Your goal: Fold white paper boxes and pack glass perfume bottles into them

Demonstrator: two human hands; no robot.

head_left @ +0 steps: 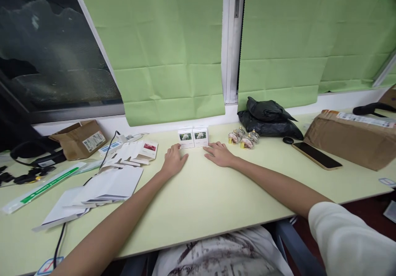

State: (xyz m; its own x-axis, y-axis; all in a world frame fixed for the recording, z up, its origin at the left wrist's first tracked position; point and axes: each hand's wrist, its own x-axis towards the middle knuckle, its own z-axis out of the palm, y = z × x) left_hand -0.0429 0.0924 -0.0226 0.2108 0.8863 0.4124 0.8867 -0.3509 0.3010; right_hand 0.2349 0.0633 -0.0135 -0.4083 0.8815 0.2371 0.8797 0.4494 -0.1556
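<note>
Two small white boxes, the left box (pixel 186 140) and the right box (pixel 201 138), stand side by side against each other at the back of the table, each with a picture of white flowers on its front. My left hand (pixel 174 161) rests on the tabletop at the left box's side, fingertips at its edge and thumb apart. On the other side, my right hand (pixel 220 154) lies palm down with spread fingers, the tips at the right box's lower corner. Neither hand is wrapped round a box. Several small clear glass bottles (pixel 244 137) with gold-coloured parts stand right of my right hand.
Left lie flattened white cartons (pixel 113 183), an open brown box (pixel 81 139), a green-and-white plastic packet (pixel 46 187) and a black cable (pixel 59 243). Right are a black plastic bag (pixel 269 119), a phone (pixel 317 155) and a large brown parcel (pixel 352 138). Green curtains (pixel 167 49) hang behind.
</note>
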